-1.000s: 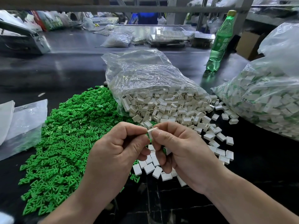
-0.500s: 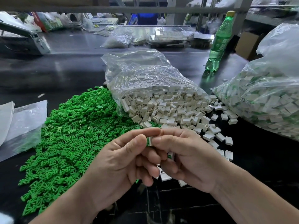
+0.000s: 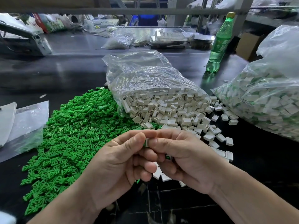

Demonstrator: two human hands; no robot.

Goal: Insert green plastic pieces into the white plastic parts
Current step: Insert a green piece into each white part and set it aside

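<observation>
- Hands up close, in front of the open bag [image 3: 142, 73]: the left hand [image 3: 116, 164] and right hand [image 3: 186, 159] meet fingertip to fingertip.
- Both are clamped on one small white part [image 3: 146, 141], each with thumb and forefinger pinching it. A sliver of green shows at its left edge.
- How far the green sits inside it, I cannot tell; the fingers cover most of it.
- Lower down, the right hand's curled fingers tuck in a second piece [image 3: 168, 157], white with a green face showing.
- Look at the supply: green pieces [image 3: 72, 135] lie in a broad heap left of the open bag, touching its side and running forward past the left hand.
- White parts [image 3: 169, 110] pour out of the open bag's mouth toward the hands, some scattered loose to its front right and under the right hand.
- Right of the open bag, well apart, a second bag [image 3: 267, 97] bulges with white parts that show green through the plastic.
- Behind and right of the open bag, a green bottle [image 3: 218, 44] stands upright on the dark table [image 3: 64, 70].
- Far left of the open bag, beyond the green heap, flat clear bags [image 3: 27, 120] lie on the tabletop.
</observation>
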